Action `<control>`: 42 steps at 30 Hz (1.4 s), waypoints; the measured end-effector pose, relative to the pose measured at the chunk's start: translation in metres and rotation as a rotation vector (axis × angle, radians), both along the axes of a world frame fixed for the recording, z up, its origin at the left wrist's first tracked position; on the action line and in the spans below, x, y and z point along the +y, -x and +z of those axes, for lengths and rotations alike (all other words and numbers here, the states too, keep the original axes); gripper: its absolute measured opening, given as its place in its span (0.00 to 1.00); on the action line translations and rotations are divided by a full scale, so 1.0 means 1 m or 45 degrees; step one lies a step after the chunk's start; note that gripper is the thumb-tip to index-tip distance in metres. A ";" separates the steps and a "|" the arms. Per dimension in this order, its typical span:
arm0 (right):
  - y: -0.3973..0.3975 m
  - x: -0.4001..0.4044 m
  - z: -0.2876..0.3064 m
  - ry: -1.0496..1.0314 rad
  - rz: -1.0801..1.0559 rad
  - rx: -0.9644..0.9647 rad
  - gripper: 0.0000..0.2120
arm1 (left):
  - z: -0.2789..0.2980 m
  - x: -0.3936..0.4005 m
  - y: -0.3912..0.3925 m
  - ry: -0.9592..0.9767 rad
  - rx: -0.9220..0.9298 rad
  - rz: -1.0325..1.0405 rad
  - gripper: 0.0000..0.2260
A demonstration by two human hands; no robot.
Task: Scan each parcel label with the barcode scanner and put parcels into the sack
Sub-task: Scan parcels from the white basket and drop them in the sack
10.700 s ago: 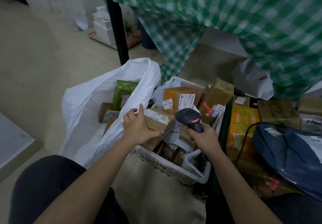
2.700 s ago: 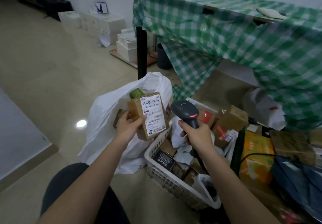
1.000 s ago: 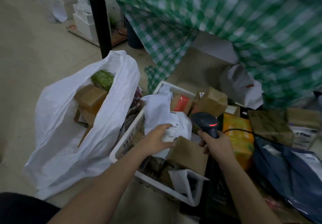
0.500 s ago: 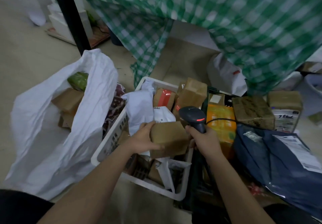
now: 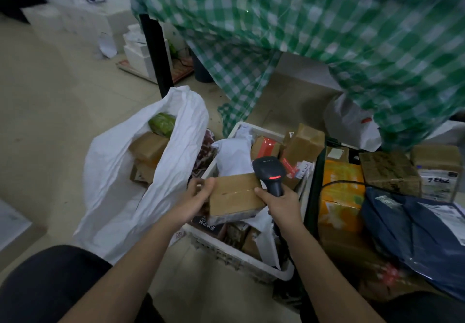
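Note:
My left hand [image 5: 195, 198] grips the left end of a brown cardboard parcel [image 5: 235, 195] held above the white plastic basket [image 5: 226, 252]. Its plain taped side faces up and no label shows. My right hand [image 5: 281, 204] holds the black barcode scanner [image 5: 268, 173] by its handle, red light on, with the thumb touching the parcel's right edge. The white sack [image 5: 141, 179] stands open to the left with brown boxes and a green packet [image 5: 162, 124] inside. More parcels fill the basket, among them a white poly bag [image 5: 234, 155].
An orange box [image 5: 341, 194], brown cartons [image 5: 387, 171] and a dark blue mailer bag [image 5: 415, 229] lie to the right. A table with a green checked cloth [image 5: 327, 33] hangs over the far side, its black leg [image 5: 156, 51] behind the sack. White boxes [image 5: 138, 51] stand on the floor beyond.
My left hand has lifted the brown parcel out of the basket and turned it toward the scanner. The view has tilted up a little; the sack and basket stay put.

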State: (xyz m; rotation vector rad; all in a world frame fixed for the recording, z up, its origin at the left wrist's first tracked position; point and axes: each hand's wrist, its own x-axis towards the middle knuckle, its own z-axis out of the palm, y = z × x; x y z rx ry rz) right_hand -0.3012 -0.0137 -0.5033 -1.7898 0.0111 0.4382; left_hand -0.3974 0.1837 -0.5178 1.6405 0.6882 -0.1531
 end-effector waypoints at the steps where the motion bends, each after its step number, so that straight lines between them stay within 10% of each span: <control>1: 0.002 0.005 -0.001 0.013 -0.021 0.012 0.12 | 0.000 0.003 0.008 -0.006 0.007 -0.092 0.40; 5: 0.009 0.021 -0.005 0.047 0.014 0.087 0.08 | 0.003 0.011 0.033 -0.212 -0.040 -0.375 0.42; 20: 0.041 0.050 -0.008 0.148 0.569 -0.006 0.14 | 0.003 0.036 0.043 -0.013 0.305 -0.170 0.44; 25: 0.038 0.052 -0.030 0.192 0.413 0.060 0.13 | -0.006 0.035 0.058 0.220 0.207 -0.015 0.24; 33: 0.022 0.053 -0.034 0.133 0.322 0.112 0.11 | -0.026 0.035 0.054 0.396 0.080 0.198 0.43; 42: 0.020 0.024 0.029 0.169 0.308 -0.114 0.06 | 0.007 0.041 0.029 0.094 -0.210 0.370 0.35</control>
